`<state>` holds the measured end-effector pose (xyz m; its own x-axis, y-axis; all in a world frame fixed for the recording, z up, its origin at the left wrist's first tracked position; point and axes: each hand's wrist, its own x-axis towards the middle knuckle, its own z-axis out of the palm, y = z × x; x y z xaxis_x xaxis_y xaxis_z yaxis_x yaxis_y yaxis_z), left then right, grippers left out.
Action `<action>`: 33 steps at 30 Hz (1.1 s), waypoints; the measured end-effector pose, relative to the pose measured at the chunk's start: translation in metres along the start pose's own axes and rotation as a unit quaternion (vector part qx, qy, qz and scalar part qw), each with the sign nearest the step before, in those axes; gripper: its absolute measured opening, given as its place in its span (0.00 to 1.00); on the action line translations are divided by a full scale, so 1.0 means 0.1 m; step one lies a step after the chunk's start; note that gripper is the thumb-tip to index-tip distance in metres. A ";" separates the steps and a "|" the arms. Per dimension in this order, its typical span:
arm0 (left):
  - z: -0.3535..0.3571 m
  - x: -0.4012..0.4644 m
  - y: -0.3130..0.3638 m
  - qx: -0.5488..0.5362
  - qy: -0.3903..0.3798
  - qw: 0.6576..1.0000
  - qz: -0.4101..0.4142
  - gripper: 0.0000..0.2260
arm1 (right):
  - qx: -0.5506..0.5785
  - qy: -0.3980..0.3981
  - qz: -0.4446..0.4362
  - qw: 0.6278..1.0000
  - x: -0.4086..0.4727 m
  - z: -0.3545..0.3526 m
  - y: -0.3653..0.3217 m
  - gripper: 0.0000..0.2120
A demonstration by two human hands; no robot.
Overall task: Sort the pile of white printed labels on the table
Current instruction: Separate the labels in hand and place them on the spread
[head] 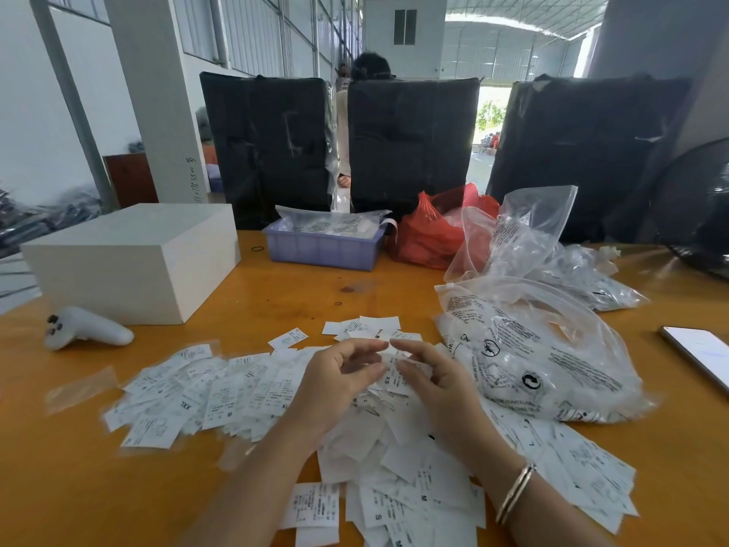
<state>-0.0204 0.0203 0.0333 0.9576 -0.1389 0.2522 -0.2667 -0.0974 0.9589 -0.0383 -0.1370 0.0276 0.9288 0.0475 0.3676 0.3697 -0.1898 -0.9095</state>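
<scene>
A wide pile of white printed labels (236,392) lies spread over the orange table (276,294), with size marks such as XXL, M and S showing. More labels lie near the front edge (394,491), and a small group (371,325) sits behind my hands. My left hand (335,384) and my right hand (434,380) hover close together over the middle of the pile, fingers curled and index tips almost meeting. Between my thumbs stands a label marked XS (388,379), which both hands seem to pinch at its edges. A bangle circles my right wrist.
A white box (130,262) and a white controller (85,329) sit at the left. Behind are a purple tray (323,250), a red bag (426,238) and black wrapped bundles (410,144). Clear printed bags (552,365) fill the right, with a phone (702,353) beyond.
</scene>
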 end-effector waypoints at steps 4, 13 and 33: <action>0.00 0.00 0.00 -0.012 0.007 1.000 -0.002 0.10 | -0.011 -0.028 -0.025 0.999 -0.02 -0.02 0.00 0.15; -0.02 -0.01 0.03 0.011 -0.038 0.999 -0.019 0.08 | -0.028 -0.050 -0.033 0.998 0.00 -0.03 0.05 0.17; 0.04 0.00 -0.01 0.001 0.056 0.998 0.002 0.06 | 0.049 0.055 -0.012 0.997 0.02 -0.06 0.10 0.05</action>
<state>-0.0205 0.0166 0.0318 0.9626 -0.0276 0.2695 -0.2709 -0.0999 0.9574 -0.0329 -0.1449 0.0208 0.9127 -0.0579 0.4045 0.3985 -0.0933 -0.9124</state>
